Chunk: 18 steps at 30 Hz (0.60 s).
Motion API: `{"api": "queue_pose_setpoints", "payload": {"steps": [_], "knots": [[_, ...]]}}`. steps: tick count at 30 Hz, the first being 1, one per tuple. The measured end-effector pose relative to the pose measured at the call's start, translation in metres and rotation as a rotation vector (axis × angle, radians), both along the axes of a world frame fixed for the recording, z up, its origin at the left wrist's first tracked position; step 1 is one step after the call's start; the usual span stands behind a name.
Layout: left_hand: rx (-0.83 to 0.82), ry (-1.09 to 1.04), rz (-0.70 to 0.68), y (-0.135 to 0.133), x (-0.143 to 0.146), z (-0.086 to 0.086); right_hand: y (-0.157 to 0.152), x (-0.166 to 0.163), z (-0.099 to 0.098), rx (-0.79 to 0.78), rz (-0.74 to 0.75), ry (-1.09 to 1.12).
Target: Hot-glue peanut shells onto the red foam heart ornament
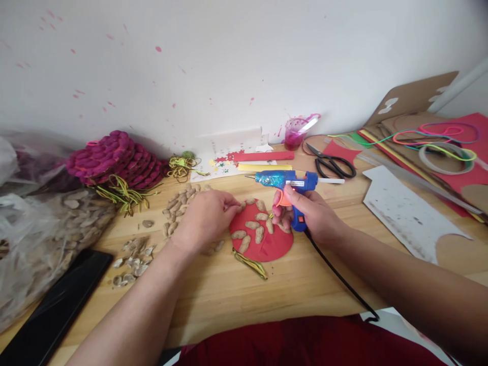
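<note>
A round red paper disc [272,249] lies on the wooden table, with several unshelled peanuts [260,235] set on it. My left hand [206,216] is at the disc's upper left edge, its fingers closed on a peanut [243,205] that is mostly covered by the fingertips. Over the disc's right side, my right hand [308,208] grips a blue hot glue gun [301,185] by its handle, fingers at the orange trigger. The nozzle points left, above the disc. A tassel of green and yellow cord [250,264] touches the lower edge.
Loose peanuts [177,203] and broken shells [135,267] lie left, beside a bag of peanuts [76,218] and a black phone-like slab [61,305]. Purple peanut discs [118,160] are stacked behind. Black scissors [333,165], a stained cup [295,133] and cut card [412,213] sit back and right.
</note>
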<state>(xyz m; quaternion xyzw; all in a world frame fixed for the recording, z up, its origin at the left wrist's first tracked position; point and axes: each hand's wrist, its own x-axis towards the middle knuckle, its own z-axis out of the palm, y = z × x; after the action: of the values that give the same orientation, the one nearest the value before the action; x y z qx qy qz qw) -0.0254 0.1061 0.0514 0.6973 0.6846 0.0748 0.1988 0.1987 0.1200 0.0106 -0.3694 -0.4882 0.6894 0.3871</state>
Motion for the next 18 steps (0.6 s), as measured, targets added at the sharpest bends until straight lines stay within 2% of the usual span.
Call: {"api": "queue_pose_setpoints", "payload": {"steps": [5, 11, 18], "knots": [[0.019, 0.048, -0.01, 0.0, -0.004, 0.005, 0.0, -0.001, 0.001, -0.006, -0.004, 0.005], [0.092, -0.053, 0.028, -0.003, 0.001, -0.002, -0.001, -0.001, 0.002, -0.008, -0.011, 0.006], [0.067, 0.011, 0.02, -0.002, 0.006, -0.006, -0.001, -0.002, 0.004, -0.017, -0.009, -0.004]]}}
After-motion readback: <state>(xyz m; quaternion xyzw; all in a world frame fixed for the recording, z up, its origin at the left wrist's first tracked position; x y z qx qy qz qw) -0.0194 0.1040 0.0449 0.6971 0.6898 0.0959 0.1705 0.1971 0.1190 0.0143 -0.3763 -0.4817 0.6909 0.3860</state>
